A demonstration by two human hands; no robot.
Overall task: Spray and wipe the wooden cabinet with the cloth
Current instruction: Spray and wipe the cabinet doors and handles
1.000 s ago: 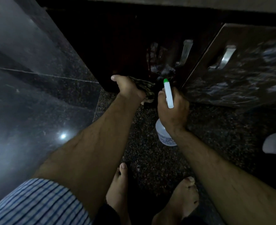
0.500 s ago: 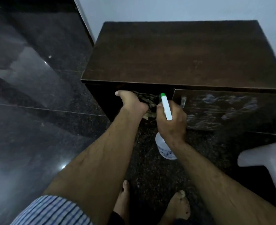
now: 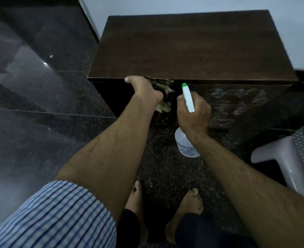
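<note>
- Two hands are working: the left hand (image 3: 144, 88) is clamping its grip round the crumpled, mottled brown cloth (image 3: 163, 99), pressing it against the front top edge of the dark brown wooden cabinet (image 3: 183, 47). The right hand (image 3: 194, 115) is clamping its grip on the white plastic spray bottle with a green tip (image 3: 185, 142), just beside the cloth.
- Whitish streaks are showing on the right of the front; left unwiped, they are probably drying into marks.
- Spray drifting onto the dark polished stone floor (image 3: 31, 122) is risking a slip for the two bare feet (image 3: 135, 203).
- One cloth, one bottle, one cabinet and one pale plastic stool (image 3: 279, 158) are showing; the front seems to be carrying two doors, though dimness is blurring the seam.
</note>
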